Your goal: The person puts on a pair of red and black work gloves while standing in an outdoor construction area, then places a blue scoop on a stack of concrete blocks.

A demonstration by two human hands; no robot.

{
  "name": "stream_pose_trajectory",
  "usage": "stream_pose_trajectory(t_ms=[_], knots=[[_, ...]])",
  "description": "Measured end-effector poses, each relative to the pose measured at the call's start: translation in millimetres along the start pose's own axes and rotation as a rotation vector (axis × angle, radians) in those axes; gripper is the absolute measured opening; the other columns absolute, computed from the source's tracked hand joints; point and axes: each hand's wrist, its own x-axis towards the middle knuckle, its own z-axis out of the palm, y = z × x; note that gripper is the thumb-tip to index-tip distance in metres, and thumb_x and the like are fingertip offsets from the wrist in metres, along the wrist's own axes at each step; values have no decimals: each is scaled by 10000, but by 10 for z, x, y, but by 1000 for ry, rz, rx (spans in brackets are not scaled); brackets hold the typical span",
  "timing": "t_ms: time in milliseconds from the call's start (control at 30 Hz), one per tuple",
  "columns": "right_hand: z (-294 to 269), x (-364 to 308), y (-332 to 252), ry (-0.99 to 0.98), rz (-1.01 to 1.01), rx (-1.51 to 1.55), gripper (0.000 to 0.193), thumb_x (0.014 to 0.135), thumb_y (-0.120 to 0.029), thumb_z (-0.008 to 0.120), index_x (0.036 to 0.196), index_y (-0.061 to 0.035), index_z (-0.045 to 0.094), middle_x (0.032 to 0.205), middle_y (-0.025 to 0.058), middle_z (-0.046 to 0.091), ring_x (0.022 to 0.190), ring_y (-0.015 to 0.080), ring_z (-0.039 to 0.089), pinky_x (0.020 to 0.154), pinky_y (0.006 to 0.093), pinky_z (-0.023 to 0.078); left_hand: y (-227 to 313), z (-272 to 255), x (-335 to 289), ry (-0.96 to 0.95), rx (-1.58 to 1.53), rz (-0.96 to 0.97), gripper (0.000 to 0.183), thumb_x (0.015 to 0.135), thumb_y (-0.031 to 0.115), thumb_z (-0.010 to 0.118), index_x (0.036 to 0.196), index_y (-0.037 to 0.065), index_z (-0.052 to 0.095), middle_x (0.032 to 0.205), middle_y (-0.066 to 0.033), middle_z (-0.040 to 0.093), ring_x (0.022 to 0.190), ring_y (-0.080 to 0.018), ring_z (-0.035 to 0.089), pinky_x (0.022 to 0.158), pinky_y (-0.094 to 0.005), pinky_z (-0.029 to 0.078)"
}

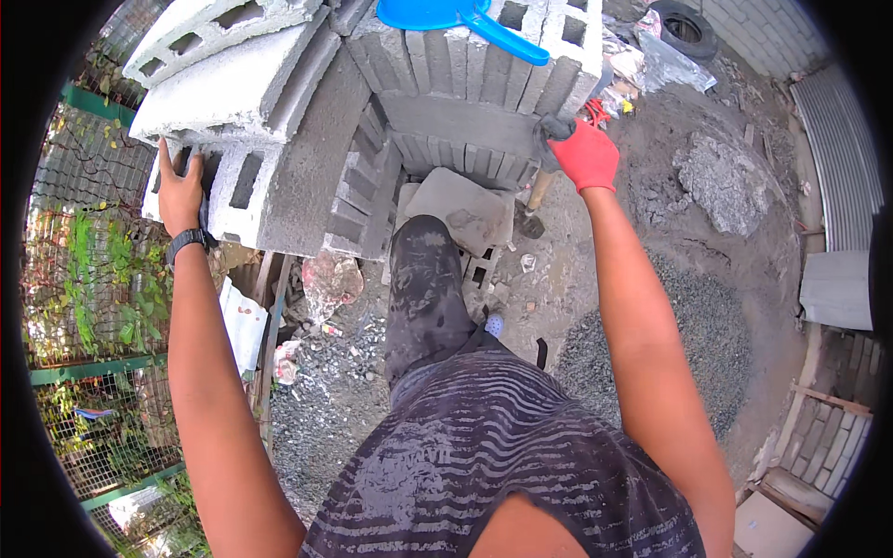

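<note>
My left hand (180, 195), bare with a dark watch on the wrist, lies against the end of a hollow concrete block (246, 181) in the left stack. Its visible fingers are stretched and apart, touching the block near a hollow. Another grey block (219, 84) sits above. My right hand (591, 158), in a red glove with grey at the fingers, is closed at the right corner of the block wall (465, 70). What those fingers grip is hidden. Just below them shows a wooden handle (539, 189) with a dark end. A blue plastic dipper (507, 37) rests on top of the wall.
Between the walls, a grey slab (460, 209) lies beside my raised knee. Gravel (693, 339) is heaped at right, with a wet mortar pile (726, 181) farther off. A tyre (684, 28) lies at the far right. Wire fencing (102, 321) runs along the left.
</note>
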Motion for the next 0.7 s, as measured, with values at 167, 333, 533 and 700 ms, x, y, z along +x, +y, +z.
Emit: stream_pose_trajectory(t_ms=[167, 333, 533, 700], knots=[[20, -101, 136, 17, -21, 34, 504, 778, -532, 797, 1083, -137, 728, 1046, 134, 762, 989, 331, 730, 821, 452, 578, -234, 57, 178, -19, 65, 31, 585, 930, 542, 618, 1416, 218, 651, 1393, -155, 664, 1282, -372, 628, 1062, -439, 491], [10, 7, 274, 8, 14, 59, 516, 755, -530, 818, 1083, -139, 737, 1024, 126, 767, 964, 330, 735, 811, 448, 577, -215, 52, 125, -48, 54, 13, 540, 940, 538, 616, 1361, 209, 694, 1327, -175, 696, 1236, -373, 655, 1032, -434, 507], [45, 98, 354, 94, 6, 31, 517, 747, -542, 821, 1073, -148, 744, 1011, 127, 768, 943, 329, 739, 810, 448, 576, -249, 60, 189, -38, 24, 57, 533, 949, 535, 621, 1346, 189, 705, 1299, -175, 710, 1215, -366, 669, 1020, -421, 512], [-56, 133, 309, -11, 18, 0, 482, 767, -535, 810, 1067, -167, 723, 986, 139, 758, 959, 337, 731, 809, 478, 569, -251, 58, 170, -33, 29, 46, 529, 950, 523, 619, 1348, 186, 703, 1306, -170, 708, 1213, -361, 670, 1021, -416, 512]])
